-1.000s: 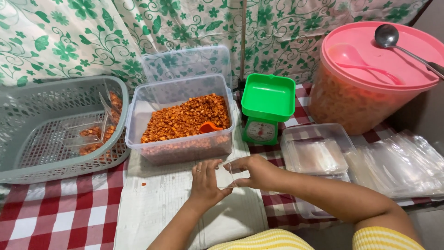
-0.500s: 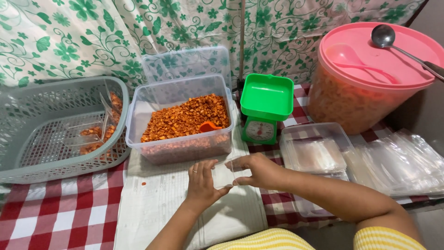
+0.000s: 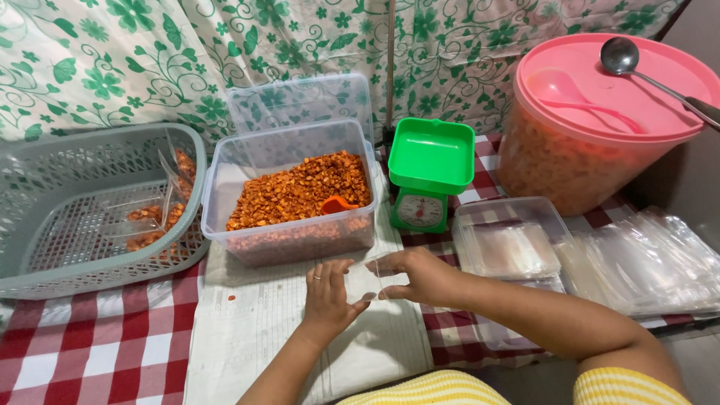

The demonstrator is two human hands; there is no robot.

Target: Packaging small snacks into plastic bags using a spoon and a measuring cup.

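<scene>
Lower centre of the frame: left hand and right hand pinch an empty clear bag in their fingers; a few filled packets lie in the grey basket at left; the clear tub remains full of orange snack.

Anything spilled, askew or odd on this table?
Minor only: a few orange crumbs lie loose on the white cloth in front of the clear tub of orange snack. Nothing else stands out.
</scene>
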